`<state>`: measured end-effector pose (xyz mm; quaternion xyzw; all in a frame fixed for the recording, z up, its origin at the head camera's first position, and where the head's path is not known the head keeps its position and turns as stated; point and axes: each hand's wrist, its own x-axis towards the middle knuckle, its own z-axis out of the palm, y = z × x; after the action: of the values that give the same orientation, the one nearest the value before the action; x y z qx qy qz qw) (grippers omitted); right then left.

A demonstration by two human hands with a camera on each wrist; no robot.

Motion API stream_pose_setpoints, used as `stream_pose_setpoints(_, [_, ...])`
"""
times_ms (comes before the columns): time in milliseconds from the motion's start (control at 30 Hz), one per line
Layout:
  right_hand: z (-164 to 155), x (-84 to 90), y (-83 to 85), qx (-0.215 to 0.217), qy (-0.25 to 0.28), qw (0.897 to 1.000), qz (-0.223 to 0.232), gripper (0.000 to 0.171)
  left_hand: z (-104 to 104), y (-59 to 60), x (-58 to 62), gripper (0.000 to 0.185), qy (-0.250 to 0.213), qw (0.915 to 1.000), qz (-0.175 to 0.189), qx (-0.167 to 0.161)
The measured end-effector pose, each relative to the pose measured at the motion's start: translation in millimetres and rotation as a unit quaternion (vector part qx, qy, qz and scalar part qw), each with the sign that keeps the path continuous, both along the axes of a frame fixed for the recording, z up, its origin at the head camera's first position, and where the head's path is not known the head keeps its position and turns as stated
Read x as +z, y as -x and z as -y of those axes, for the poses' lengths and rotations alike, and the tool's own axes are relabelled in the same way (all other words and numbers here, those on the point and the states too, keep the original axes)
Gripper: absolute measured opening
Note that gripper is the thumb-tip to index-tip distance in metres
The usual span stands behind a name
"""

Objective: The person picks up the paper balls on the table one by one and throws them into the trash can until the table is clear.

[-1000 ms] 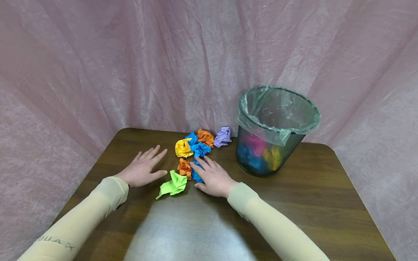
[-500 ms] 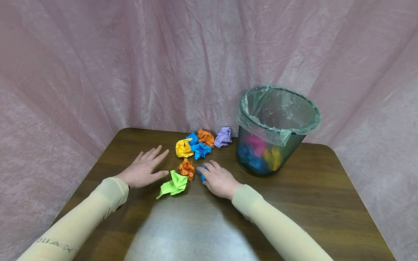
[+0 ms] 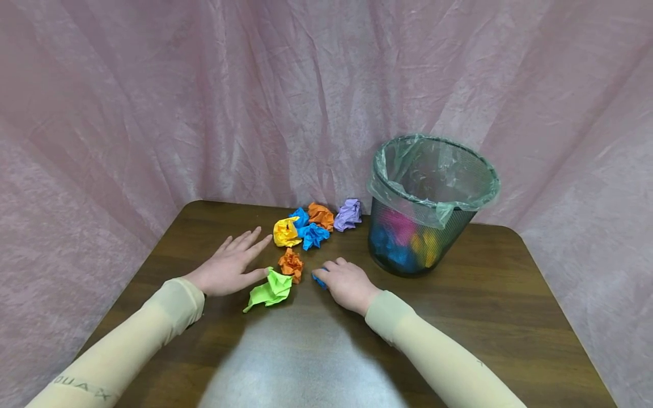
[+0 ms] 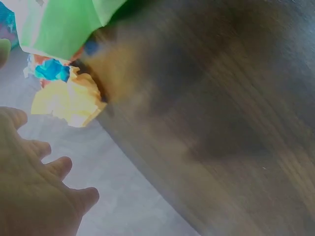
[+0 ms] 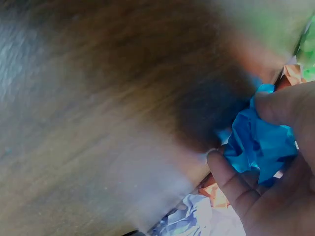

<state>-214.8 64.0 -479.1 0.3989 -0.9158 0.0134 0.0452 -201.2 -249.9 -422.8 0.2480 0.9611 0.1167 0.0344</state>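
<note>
My right hand (image 3: 349, 284) grips a crumpled blue paper ball (image 5: 261, 135), its fingers and thumb curled round it in the right wrist view. In the head view only a bit of that blue paper shows past the fingertips. On the left, my left hand (image 3: 227, 266) is spread with straight fingers, its thumb tip right at a lime-green crumpled paper (image 3: 270, 288). An orange paper ball (image 3: 291, 265) lies between the two hands. Ahead of the left fingertips sits a yellow paper ball (image 3: 287, 232), also seen in the left wrist view.
Behind are two blue paper balls (image 3: 313, 235), another orange ball (image 3: 321, 217) and a purple ball (image 3: 348, 215). A mesh wastebasket (image 3: 408, 226) with a clear green liner stands at right, coloured paper balls inside. A pink curtain (image 3: 255, 102) hangs behind the wooden table (image 3: 459, 300).
My right hand has closed round the blue paper ball and drawn it right, away from the orange one. The left hand has shifted slightly right, toward the green paper.
</note>
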Motion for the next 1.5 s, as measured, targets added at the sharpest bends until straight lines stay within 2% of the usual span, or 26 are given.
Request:
stream_pose_setpoints(267, [1.0, 1.4, -5.2, 0.018, 0.005, 1.000, -0.009, 0.024, -11.8, -7.3, 6.1, 0.081, -0.005, 0.9997, -0.013, -0.019])
stream_pose_setpoints(567, [-2.4, 5.8, -6.4, 0.035, 0.004, 0.999, -0.018, 0.026, -19.1, -10.1, 6.9, 0.081, 0.004, 0.9993, -0.014, -0.034])
stream_pose_setpoints(767, [-4.1, 16.1, -5.6, 0.038, 0.027, 0.999, -0.015, 0.030, -23.5, -12.0, 10.4, 0.082, 0.012, 0.9992, -0.010, -0.038])
stream_pose_setpoints(967, [-6.1, 38.3, -3.3, 0.053, 0.040, 0.997, -0.033, 0.028, -29.6, -13.7, 15.2, 0.081, 0.015, 0.9980, -0.025, -0.057])
stream_pose_setpoints(1167, [-10.0, 69.5, -6.0, 0.069, 0.057, 0.995, -0.043, 0.028, -37.7, -18.2, 25.8, 0.080, 0.018, 0.9964, -0.034, -0.076])
stream_pose_setpoints(1500, [-17.9, 113.8, -13.7, 0.062, 0.056, 0.995, -0.046, 0.028, -50.8, -24.2, 45.5, 0.081, 0.039, 0.9929, -0.048, -0.101])
